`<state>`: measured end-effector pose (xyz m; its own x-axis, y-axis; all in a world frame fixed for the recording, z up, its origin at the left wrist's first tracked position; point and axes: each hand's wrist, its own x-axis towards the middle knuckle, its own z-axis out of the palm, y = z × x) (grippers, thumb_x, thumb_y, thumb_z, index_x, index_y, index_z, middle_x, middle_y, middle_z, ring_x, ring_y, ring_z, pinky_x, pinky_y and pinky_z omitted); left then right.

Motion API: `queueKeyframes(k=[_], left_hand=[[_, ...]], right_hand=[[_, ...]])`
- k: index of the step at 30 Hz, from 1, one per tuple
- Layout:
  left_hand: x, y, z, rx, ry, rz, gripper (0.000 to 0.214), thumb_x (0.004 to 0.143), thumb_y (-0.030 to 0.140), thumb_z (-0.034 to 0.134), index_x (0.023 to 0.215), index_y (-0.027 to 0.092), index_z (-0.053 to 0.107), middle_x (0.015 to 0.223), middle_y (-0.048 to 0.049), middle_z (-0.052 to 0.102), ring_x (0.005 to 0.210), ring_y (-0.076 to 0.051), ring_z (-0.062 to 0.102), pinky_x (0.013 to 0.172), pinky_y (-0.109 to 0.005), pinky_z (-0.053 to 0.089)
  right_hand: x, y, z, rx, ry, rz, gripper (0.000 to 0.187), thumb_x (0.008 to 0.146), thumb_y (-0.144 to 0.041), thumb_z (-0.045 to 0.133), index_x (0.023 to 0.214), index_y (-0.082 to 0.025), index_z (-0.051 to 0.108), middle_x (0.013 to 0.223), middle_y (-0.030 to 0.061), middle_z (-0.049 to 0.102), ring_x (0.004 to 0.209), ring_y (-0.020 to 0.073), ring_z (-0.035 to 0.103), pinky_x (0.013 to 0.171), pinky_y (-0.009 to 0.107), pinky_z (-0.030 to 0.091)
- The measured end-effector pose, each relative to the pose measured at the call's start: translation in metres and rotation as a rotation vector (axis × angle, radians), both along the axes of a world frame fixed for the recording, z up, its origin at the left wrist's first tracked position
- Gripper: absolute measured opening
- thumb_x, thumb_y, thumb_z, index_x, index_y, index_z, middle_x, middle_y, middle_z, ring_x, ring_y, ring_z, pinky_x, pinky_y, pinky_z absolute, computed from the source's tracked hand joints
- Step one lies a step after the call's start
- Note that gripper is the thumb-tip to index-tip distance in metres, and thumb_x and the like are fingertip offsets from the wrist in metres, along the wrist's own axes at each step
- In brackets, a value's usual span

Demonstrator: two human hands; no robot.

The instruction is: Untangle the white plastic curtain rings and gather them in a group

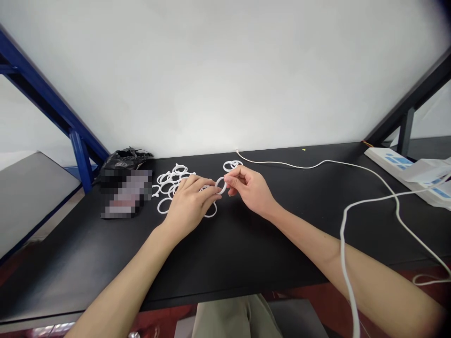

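My right hand (249, 187) pinches a thin white ring (221, 186) at its right edge, thumb against index finger. On the ring's left side are the fingertips of my left hand (192, 199), also closed on it. The ring is tilted up above the table. Under and beside my left hand lies a loose pile of similar white rings (165, 187), some with a small knob on the rim; my hand hides part of it. Just behind my right hand lies a smaller group of white rings (228, 165).
A black plastic bag (125, 158) and a blurred-out object (127, 195) lie left on the black table (275, 253). A white cable (347, 220) loops over the right side and across my right forearm. A white and blue box (398, 162) stands at the right. A pale wall (225, 75) rises behind.
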<state>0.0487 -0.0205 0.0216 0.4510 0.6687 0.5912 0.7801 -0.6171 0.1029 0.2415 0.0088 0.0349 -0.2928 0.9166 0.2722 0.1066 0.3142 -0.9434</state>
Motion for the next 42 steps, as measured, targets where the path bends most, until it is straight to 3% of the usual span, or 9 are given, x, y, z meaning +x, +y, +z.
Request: queueKeyframes(k=[4,8,10,14,19,23,28,32,42], left_hand=[[-0.002,0.001,0.0,-0.003,0.003,0.067,0.022,0.098,0.031,0.051,0.099,0.021,0.07,0.104,-0.0058,0.071,0.094,-0.023,0.055,0.083,-0.039,0.045],[-0.006,0.003,0.001,-0.016,0.056,0.202,0.022,0.097,0.03,0.05,0.099,0.021,0.07,0.104,-0.0074,0.071,0.096,-0.026,0.055,0.083,-0.042,0.045],[-0.007,0.003,0.002,-0.024,0.082,0.274,0.023,0.097,0.031,0.05,0.099,0.021,0.07,0.105,-0.0085,0.071,0.097,-0.028,0.056,0.082,-0.044,0.044],[-0.011,0.004,0.0,-0.008,0.108,0.385,0.022,0.095,0.029,0.049,0.096,0.021,0.07,0.104,-0.0103,0.07,0.099,-0.031,0.056,0.081,-0.046,0.044],[-0.014,0.004,-0.002,-0.019,0.119,0.43,0.023,0.087,0.016,0.048,0.098,0.02,0.069,0.106,-0.0104,0.07,0.097,-0.032,0.056,0.08,-0.047,0.044],[-0.01,0.003,0.001,-0.049,0.061,0.417,0.029,0.085,0.013,0.048,0.107,0.019,0.066,0.111,-0.0099,0.069,0.103,-0.033,0.055,0.085,-0.048,0.044],[-0.003,0.001,0.004,-0.062,-0.067,0.307,0.038,0.096,0.039,0.05,0.126,0.019,0.056,0.118,-0.01,0.066,0.107,-0.03,0.055,0.095,-0.048,0.042],[-0.003,0.001,0.002,-0.082,-0.056,0.121,0.049,0.091,0.043,0.06,0.133,0.02,0.051,0.121,-0.01,0.064,0.11,-0.028,0.053,0.098,-0.046,0.043],[-0.006,0.001,0.0,-0.095,-0.06,0.098,0.045,0.087,0.036,0.067,0.127,0.018,0.056,0.109,-0.0081,0.066,0.104,-0.027,0.054,0.092,-0.045,0.047]], right_hand=[[0.006,0.012,-0.006,0.027,-0.093,-0.044,0.036,0.09,-0.052,0.057,0.105,-0.021,0.063,0.089,0.0022,0.069,0.074,0.0144,0.067,0.072,0.03,0.055],[0.025,0.036,-0.018,0.215,-0.58,-0.326,0.036,0.093,-0.04,0.053,0.122,-0.019,0.06,0.111,0.0101,0.064,0.103,0.0237,0.062,0.092,0.04,0.049],[0.032,0.046,-0.024,0.261,-0.797,-0.359,0.042,0.093,-0.034,0.052,0.132,-0.019,0.056,0.117,0.0132,0.059,0.113,0.0279,0.056,0.098,0.044,0.045],[0.035,0.054,-0.03,0.315,-0.971,-0.353,0.033,0.095,-0.031,0.05,0.124,-0.023,0.063,0.114,0.0126,0.059,0.11,0.029,0.054,0.097,0.045,0.043],[0.033,0.054,-0.028,0.313,-0.962,-0.363,0.016,0.094,-0.028,0.053,0.096,-0.022,0.068,0.103,0.0088,0.062,0.103,0.0266,0.056,0.09,0.041,0.045],[0.028,0.044,-0.021,0.379,-0.842,-0.356,0.015,0.095,-0.023,0.051,0.1,-0.021,0.065,0.105,0.0081,0.062,0.104,0.024,0.058,0.089,0.038,0.047],[0.011,0.016,-0.01,0.573,-0.649,-0.088,0.02,0.094,-0.019,0.053,0.113,-0.02,0.059,0.112,0.0063,0.065,0.105,0.02,0.059,0.092,0.033,0.049],[0.001,0.0,-0.008,0.645,-0.604,0.046,0.022,0.094,-0.016,0.053,0.114,-0.02,0.059,0.111,0.0055,0.067,0.104,0.019,0.06,0.092,0.034,0.05],[0.0,-0.001,-0.007,0.654,-0.444,0.0,0.016,0.094,-0.018,0.056,0.108,-0.021,0.063,0.103,0.0051,0.067,0.096,0.0192,0.059,0.086,0.036,0.053]])
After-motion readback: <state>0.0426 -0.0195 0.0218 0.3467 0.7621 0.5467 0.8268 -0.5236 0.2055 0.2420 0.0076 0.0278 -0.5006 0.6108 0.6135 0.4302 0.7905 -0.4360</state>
